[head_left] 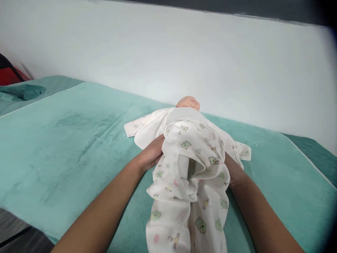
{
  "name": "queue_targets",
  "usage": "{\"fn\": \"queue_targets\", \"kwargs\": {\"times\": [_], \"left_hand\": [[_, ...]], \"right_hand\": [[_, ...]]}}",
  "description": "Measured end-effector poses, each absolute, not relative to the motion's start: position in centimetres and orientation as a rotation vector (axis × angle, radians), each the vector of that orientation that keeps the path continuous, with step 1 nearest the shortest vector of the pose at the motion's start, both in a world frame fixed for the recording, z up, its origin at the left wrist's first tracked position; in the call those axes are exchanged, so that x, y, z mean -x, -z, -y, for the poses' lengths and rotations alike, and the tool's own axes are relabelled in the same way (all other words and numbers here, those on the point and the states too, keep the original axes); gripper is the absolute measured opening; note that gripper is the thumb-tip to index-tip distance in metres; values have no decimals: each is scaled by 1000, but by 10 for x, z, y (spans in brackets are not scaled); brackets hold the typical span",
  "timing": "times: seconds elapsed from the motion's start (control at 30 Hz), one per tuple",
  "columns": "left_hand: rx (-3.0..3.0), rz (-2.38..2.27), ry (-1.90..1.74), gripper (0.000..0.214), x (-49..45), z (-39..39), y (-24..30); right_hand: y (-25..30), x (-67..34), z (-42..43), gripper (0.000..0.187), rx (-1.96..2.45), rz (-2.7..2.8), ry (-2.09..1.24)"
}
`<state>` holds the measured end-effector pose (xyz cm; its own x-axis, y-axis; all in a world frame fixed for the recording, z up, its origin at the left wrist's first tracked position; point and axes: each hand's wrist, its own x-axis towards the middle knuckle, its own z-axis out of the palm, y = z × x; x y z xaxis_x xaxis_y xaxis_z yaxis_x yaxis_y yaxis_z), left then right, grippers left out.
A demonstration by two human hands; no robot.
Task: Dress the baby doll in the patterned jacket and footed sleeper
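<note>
A baby doll (189, 102) lies on its back with its head toward the wall. It wears a white top (154, 121) with the sleeves spread to both sides, and white baby trousers (201, 225) printed with small green animals. The trousers have an opening at the crotch, with white cloth showing inside. My left hand (153, 151) is at the left side of the doll's waist, its fingers hidden behind the trousers. On the opposite side, my right hand (234, 172) reaches in against the waist, with its fingers also covered by the cloth.
A teal cloth (79, 140) covers the surface under the doll. Behind it rises a white wall (158, 52). Something red and black (10, 75) stands at the far left, and a dark floor (18, 232) shows at the lower left.
</note>
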<state>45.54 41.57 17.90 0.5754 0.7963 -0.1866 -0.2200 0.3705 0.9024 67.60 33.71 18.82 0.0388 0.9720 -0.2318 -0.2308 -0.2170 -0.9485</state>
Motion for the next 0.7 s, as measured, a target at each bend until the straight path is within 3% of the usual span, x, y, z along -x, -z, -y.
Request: {"fn": "queue_targets", "kwargs": {"times": [0.1,0.23,0.53,0.7], "left_hand": [[-994,-723,-761,43,-457,-413,-181],[-987,-738,-774,50,-458,-411,-182],[-1019,-746,-806,46,-457,-410,-185],[-981,-724,-799,39,-459,-412,-181]], "right_hand": [[-188,-671,-339,38,1242,851,-1426],[-200,-663,-340,30,1347,982,-1189],[-202,-662,-338,57,1576,1063,-943],[-190,-668,-341,45,1402,1308,-974]]}}
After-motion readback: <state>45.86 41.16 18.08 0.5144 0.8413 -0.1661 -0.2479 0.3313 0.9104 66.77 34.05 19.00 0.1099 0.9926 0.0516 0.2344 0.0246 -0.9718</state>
